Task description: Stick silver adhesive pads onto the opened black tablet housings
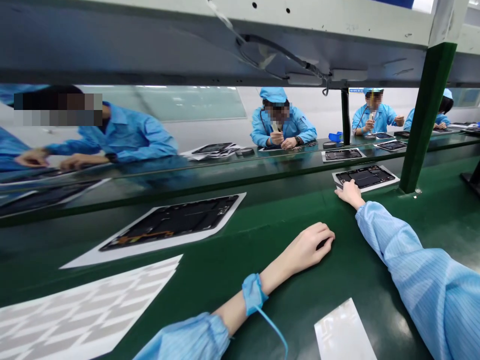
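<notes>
My right hand reaches to the near left corner of a white sheet, its fingers closed at that edge. On this sheet lies a thin dark tablet housing with inner parts showing. My left hand hovers over or rests on the green bench, with fingers loosely curled together and nothing visible in them. A blue wrist strap with a cord is around my left wrist. Further left, another dark tablet housing lies on its own white sheet.
A sheet of grey stickers lies at the lower left, and a pale card at the bottom. A green post stands beyond my right hand; a shelf hangs overhead. Several co-workers in blue sit across the raised strip, with more housings.
</notes>
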The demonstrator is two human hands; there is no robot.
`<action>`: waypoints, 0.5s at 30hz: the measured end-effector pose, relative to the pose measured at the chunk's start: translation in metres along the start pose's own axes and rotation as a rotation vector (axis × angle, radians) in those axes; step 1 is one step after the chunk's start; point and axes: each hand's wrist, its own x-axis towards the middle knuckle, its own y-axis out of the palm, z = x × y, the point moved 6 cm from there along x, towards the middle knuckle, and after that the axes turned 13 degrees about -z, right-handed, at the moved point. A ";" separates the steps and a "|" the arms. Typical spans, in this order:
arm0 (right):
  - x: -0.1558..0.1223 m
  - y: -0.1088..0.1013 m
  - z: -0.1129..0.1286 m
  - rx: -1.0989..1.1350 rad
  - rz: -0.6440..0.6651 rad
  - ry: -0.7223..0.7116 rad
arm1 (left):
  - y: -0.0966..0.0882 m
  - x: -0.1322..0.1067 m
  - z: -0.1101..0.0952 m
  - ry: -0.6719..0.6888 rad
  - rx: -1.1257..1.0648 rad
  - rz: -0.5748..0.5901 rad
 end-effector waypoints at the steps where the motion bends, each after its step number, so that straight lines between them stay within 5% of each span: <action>1: -0.001 0.001 0.002 -0.002 0.005 -0.003 | 0.000 0.000 0.000 -0.002 0.000 0.001; 15: -0.012 -0.018 0.024 -0.100 0.071 -0.149 | 0.001 0.001 0.000 -0.009 0.012 0.010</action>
